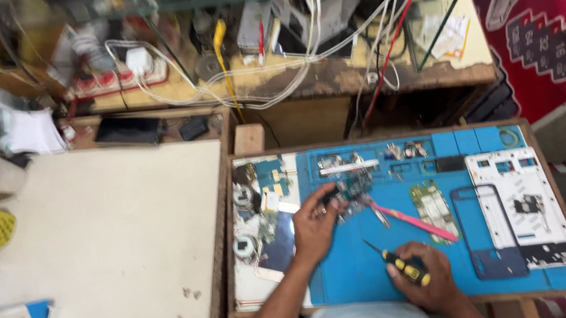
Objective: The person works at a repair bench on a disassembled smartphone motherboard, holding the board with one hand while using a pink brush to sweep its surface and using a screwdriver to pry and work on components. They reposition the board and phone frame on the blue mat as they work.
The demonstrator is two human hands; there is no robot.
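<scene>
On the blue mat | left hand fingers pinch circuit board | right hand fingers grip screwdriver

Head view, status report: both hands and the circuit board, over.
Left hand fingers on small circuit board. Right hand grips yellow-black screwdriver, tip off the board. Pink tool lies between them on blue mat.

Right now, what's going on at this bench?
A person is working over a blue mat strewn with phone parts. The left hand pinches a small circuit board; the right hand holds a yellow-and-black screwdriver. A pink tool, a green board, a dark phone frame and a white phone chassis lie alongside.
</scene>
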